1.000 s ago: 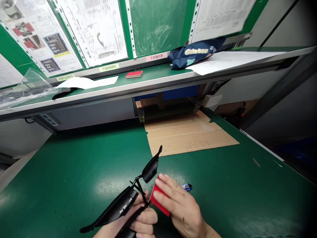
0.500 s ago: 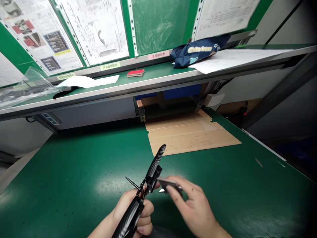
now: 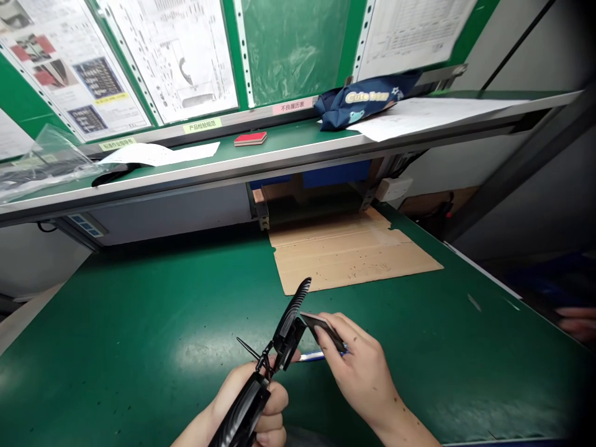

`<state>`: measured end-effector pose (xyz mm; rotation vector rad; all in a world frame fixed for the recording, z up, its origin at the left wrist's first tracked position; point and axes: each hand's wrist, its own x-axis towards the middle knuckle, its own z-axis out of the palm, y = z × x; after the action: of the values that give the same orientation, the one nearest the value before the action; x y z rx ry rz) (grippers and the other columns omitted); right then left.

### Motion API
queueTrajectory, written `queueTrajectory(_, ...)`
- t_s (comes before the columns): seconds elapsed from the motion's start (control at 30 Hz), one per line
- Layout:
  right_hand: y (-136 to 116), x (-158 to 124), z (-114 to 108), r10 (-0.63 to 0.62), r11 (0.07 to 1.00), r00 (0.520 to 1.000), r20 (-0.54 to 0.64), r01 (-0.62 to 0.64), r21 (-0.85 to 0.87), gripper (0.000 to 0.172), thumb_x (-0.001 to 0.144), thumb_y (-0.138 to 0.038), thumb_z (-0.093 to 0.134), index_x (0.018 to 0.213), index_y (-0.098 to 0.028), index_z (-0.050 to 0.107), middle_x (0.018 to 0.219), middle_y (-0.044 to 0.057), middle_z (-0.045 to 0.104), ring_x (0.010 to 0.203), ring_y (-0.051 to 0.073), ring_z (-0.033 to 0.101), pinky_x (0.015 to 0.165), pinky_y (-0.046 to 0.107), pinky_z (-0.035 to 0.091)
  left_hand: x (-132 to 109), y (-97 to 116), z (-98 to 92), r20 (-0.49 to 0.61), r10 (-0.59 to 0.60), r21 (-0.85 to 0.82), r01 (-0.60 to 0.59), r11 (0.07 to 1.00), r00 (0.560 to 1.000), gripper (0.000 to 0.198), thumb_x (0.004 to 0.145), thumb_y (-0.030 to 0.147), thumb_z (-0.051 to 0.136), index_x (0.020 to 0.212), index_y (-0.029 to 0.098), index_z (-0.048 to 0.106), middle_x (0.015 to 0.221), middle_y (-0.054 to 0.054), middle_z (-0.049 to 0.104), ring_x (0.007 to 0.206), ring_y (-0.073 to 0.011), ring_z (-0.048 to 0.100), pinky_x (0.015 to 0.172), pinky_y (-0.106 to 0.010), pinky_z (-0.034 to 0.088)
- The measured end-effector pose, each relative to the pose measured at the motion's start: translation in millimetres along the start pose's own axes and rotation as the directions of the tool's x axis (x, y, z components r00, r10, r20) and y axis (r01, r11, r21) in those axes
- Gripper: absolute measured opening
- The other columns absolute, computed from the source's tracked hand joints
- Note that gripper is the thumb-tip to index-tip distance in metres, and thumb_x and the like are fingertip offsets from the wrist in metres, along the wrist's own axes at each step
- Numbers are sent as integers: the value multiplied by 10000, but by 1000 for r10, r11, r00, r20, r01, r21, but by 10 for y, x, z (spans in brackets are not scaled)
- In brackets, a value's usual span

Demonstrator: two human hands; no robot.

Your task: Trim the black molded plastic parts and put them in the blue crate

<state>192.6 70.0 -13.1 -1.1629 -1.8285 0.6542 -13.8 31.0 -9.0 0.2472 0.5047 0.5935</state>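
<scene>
My left hand [image 3: 267, 403] is closed around a glossy black ribbed plastic part [image 3: 244, 406]. A second ribbed section [image 3: 293, 310] is linked to it by thin black rods and points up and away. Between finger and thumb, my right hand [image 3: 365, 366] pinches a flat dark grey piece [image 3: 326, 330] with a lighter edge. The tip of that piece is right at the side of the upper ribbed section; I cannot tell whether they touch. A slim blue-and-white object [image 3: 311, 356] shows between the hands, partly covered by my right hand.
A flat cardboard sheet [image 3: 344, 254] lies on the green table [image 3: 153, 310], where dark specks are scattered. Above runs a shelf with papers, a red pad [image 3: 250, 138], a plastic bag [image 3: 51, 158] and a navy pouch [image 3: 363, 102]. Another person's hand [image 3: 577, 323] is at the right edge.
My right hand has moved the flat dark piece slightly up, against or beside the upper ribbed section. More of the blue-and-white object shows. Another person's hand has appeared at the right.
</scene>
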Motion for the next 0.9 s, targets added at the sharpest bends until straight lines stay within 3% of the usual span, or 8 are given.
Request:
queueTrajectory(0.07, 59, -12, 10, -76, 997, 997, 5, 76, -17, 248, 934, -199, 472, 1138, -275, 590, 949, 47, 619, 841, 188, 579, 696, 315, 482, -6, 16, 16, 61, -10, -10, 10, 1000, 998, 249, 838, 359, 562, 1035, 208, 583, 429, 100, 366, 329, -59, 140, 459, -252, 119)
queueTrajectory(0.2, 44, -69, 70, -167, 986, 979, 118, 168, 4, 340, 940, -142, 399, 1213, -271, 554, 1020, 68, 590, 905, 203, 552, 741, 344, 482, 12, 11, 11, 86, -2, -30, 5, 1000, 996, 245, 847, 361, 558, 1035, 205, 584, 424, 100, 384, 320, -56, 145, 452, -252, 122)
queueTrajectory(0.33, -62, -83, 65, -12, 977, 981, 192, -29, 211, 288, 969, -219, 373, 1174, -264, 571, 991, 49, 590, 886, 180, 573, 753, 316, 498, 34, -22, -24, 42, 2, -43, 0, 999, 999, 218, 832, 408, 577, 803, 193, 597, 406, 84, 366, 310, -54, 164, 446, -266, 113)
queueTrajectory(0.5, -129, 16, -143, 56, 906, 921, 385, -209, 369, 234, 960, -332, 439, 984, -248, 657, 832, 13, 611, 756, 159, 589, 695, 275, 506, 36, -26, -6, 65, -40, -33, 42, 999, 997, 468, 848, 477, 521, 488, 180, 488, 333, 66, 273, 293, -59, 177, 421, -263, 113)
queueTrajectory(0.6, -139, 46, -186, 84, 935, 960, 266, -169, 313, 218, 957, -313, 451, 1022, -261, 653, 905, 20, 628, 840, 167, 599, 752, 273, 499, 58, -50, 17, 10, -14, -63, 15, 998, 1000, 269, 856, 420, 528, 745, 196, 628, 366, 82, 328, 296, -57, 145, 412, -231, 136)
queueTrajectory(0.67, -141, 25, -156, 76, 956, 983, 168, -120, 269, 238, 962, -285, 435, 1110, -273, 622, 955, 29, 624, 877, 167, 596, 756, 269, 495, 73, -75, 10, -22, 2, -53, -3, 999, 1000, 270, 853, 409, 527, 731, 188, 622, 369, 79, 329, 296, -57, 151, 404, -228, 148)
queueTrajectory(0.77, -108, -59, -72, -21, 966, 956, 293, -56, 253, 262, 966, -252, 417, 1137, -289, 612, 940, 28, 624, 864, 162, 596, 746, 273, 501, 50, -49, -21, -53, 88, -31, -89, 996, 995, 378, 838, 443, 544, 585, 163, 566, 379, 83, 276, 310, -42, 147, 396, -225, 145)
queueTrajectory(0.9, 52, -232, 133, -91, 996, 951, 295, 84, 39, 334, 958, -191, 378, 1219, -286, 565, 1026, 67, 630, 932, 201, 589, 817, 363, 500, -137, 249, 3, -135, 381, 216, -348, 912, 914, 339, 866, 416, 535, 1136, 218, 592, 477, 104, 318, 380, -54, 152, 444, -233, 182)
